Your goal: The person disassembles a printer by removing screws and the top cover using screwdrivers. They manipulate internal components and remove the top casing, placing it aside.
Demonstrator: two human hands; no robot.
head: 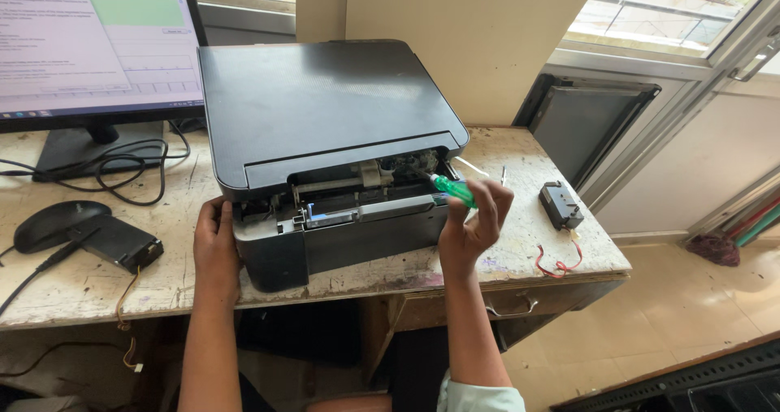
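Black plastic printer (325, 127) sits in the middle of the worn tabletop (520, 253), its front hanging just over the near edge, which puts the opened front cavity right under the person's eyes. The front panel looks to be off, so the rails and a grey-white mechanism inside are exposed.

Right hand (473, 221) is curled around a green-handled screwdriver (452, 189), fingers closed on the handle, tip aimed into the right end of the opening. I can't see what the tip touches, it's hidden in the gap. The wrist is lifted off the tabletop, probably so the tool can go in at a shallow angle under the overhanging lid.

Left hand (214, 245) is flat against the printer's left front corner, fingers together and wrapped on the side wall, holding nothing loose. Looks like bracing, so the body doesn't slide while the other hand pushes.

Further out: a small black part (561, 205) with a red wire (561, 264) lies near the right edge, well apart from the printer, as if parked out of the way. A black mouse (50, 223) and a black boxy unit (120, 242) with trailing wires sit near the left edge. A monitor (93, 42) stands at the back left corner with cables (122, 164) looped at its foot. A flat dark panel (581, 123) leans against the wall past the right back corner.
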